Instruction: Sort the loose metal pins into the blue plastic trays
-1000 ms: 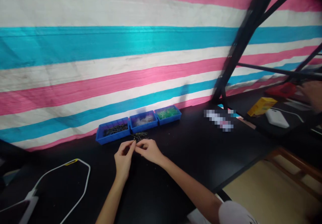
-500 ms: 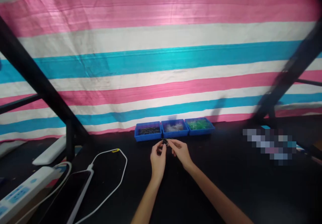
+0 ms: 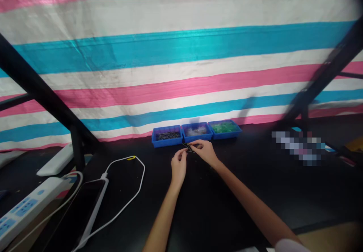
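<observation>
Just in front of three blue trays, my left hand [image 3: 179, 165] and my right hand [image 3: 204, 152] meet at the fingertips. Between them are thin dark pieces [image 3: 187, 147], too small to make out well. The fingers of both hands are pinched on these pieces. Dark thin pieces fill the left tray [image 3: 167, 144], clear ones lie in the middle tray [image 3: 197, 137], and green ones in the right tray [image 3: 225, 135].
At the left are a phone [image 3: 76, 214] with a white cable [image 3: 143, 176], a power strip [image 3: 27, 206] and a white box [image 3: 56, 161]. Black frame legs slant at both sides before a striped sheet [image 3: 181, 70]. A blurred patch [image 3: 300, 146] lies right.
The view has tilted down, so trays and hands appear higher. My fingertips are slightly farther apart, and the dark pieces between them show more.
</observation>
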Available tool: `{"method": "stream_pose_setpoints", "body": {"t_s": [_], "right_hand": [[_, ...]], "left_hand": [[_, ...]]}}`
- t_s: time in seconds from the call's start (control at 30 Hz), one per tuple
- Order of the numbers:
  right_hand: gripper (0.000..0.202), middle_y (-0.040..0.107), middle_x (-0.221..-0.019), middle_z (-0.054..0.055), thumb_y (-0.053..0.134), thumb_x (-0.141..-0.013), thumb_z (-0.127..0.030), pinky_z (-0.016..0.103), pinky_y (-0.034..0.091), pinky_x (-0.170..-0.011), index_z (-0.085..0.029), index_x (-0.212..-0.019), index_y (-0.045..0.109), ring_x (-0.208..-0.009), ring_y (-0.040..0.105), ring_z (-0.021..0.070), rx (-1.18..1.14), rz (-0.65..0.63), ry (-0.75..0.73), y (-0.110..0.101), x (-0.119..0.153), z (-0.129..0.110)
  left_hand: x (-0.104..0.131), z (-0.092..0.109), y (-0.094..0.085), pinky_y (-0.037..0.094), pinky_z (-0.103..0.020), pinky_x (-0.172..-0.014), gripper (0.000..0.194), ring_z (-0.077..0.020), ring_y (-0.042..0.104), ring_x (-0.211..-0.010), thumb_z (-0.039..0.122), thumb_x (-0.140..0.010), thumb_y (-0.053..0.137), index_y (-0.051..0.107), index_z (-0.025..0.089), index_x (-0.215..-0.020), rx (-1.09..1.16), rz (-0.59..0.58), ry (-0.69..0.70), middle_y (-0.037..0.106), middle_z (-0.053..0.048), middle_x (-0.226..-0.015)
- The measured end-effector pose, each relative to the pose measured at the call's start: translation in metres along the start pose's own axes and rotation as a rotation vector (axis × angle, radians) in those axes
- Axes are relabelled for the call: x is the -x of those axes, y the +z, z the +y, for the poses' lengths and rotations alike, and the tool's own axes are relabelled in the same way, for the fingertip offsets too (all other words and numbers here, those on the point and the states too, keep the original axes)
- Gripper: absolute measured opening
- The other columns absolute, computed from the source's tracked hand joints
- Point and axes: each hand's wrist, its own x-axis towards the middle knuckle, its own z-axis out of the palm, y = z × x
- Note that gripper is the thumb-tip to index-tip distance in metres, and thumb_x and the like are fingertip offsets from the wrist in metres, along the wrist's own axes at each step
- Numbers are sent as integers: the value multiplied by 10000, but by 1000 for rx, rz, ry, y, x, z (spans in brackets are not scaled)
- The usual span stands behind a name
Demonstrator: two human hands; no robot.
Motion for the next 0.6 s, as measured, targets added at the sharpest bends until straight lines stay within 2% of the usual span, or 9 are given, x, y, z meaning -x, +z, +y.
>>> {"method": "stream_pose_setpoints", "body": {"t_s": [0.1, 0.2, 0.27, 0.43, 0.6], "right_hand": [[185, 662, -860, 3, 599, -697, -315, 221, 393, -499, -246, -840, 694, -517, 540, 89, 178, 41, 1, -13, 16, 16], [180, 642, -894, -15, 584, -715, -329, 209, 365, -478, -270, -851, 686, -511, 530, 72, 254, -3, 27, -20, 20, 24], [179, 634, -916, -14, 571, -730, -335, 206, 362, -483, -272, -853, 685, -513, 528, 65, 258, -36, 35, -21, 20, 28], [207, 624, -933, -6, 581, -725, -361, 207, 359, -484, -263, -884, 671, -516, 530, 65, 215, -50, 46, -23, 19, 33], [170, 645, -862, -21, 608, -700, -342, 209, 361, -507, -258, -835, 665, -527, 530, 75, 223, -61, 59, -23, 21, 32]], "left_hand": [[5, 1, 3, 400, -342, -790, 286, -181, 556, -830, 317, -824, 412, 636, 189, -947, -280, -42, 133, 634, -65, -937], [9, 1, 6, 357, -384, -824, 260, -203, 530, -903, 299, -835, 408, 630, 229, -952, -542, -67, 289, 627, -43, -968], [10, -1, 7, 344, -387, -827, 254, -208, 519, -932, 287, -840, 405, 625, 237, -957, -628, -86, 352, 625, -38, -981], [7, -5, 8, 351, -378, -800, 245, -207, 517, -924, 282, -842, 410, 619, 247, -965, -673, -91, 372, 636, -27, -987], [3, -5, 10, 388, -367, -801, 224, -193, 541, -871, 268, -812, 461, 644, 243, -940, -567, -124, 310, 664, -26, -930]]}}
